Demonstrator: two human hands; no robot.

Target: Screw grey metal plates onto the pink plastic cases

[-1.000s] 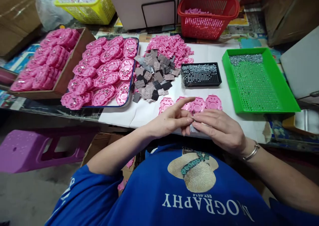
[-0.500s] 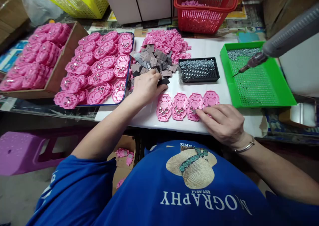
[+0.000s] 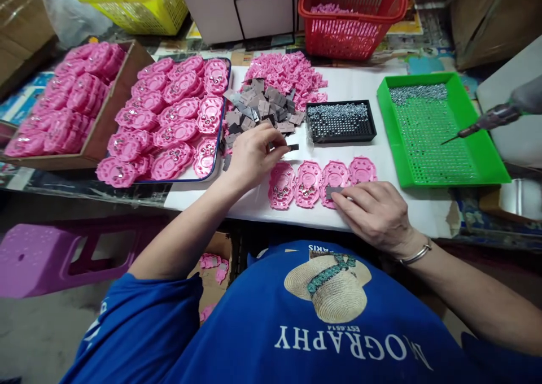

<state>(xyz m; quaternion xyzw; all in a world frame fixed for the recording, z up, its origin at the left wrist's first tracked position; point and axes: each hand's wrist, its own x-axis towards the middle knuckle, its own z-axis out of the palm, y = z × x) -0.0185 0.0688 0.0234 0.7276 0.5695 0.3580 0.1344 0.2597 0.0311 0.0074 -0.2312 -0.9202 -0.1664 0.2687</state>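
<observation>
My left hand [image 3: 257,153] is closed in a pinch on a small dark grey plate [image 3: 293,147], just in front of a pile of grey plates [image 3: 266,106]. Four-sided and flat, another grey plate [image 3: 333,192] is between the fingertips of my right hand [image 3: 375,212], over the lower part of a pink plastic casing [image 3: 336,175]. That casing belongs to a short row. To its left lie two pink casings [image 3: 308,178] with shiny metal parts in them. A further casing [image 3: 362,169] at the right end is partly covered by my right hand.
Pink casings fill a blue-rimmed tray [image 3: 231,79] and a cardboard box [image 3: 114,99] at left. Behind are small pink parts [image 3: 288,70] and a red basket [image 3: 355,36]. A black screw tray [image 3: 342,138] and green tray [image 3: 478,141] stand right, under a hanging screwdriver [image 3: 486,118].
My left hand has come up off the grey pile with a dark plate. The plate in my right fingers now shows more fully over the third casing. The screwdriver sits farther right in view.
</observation>
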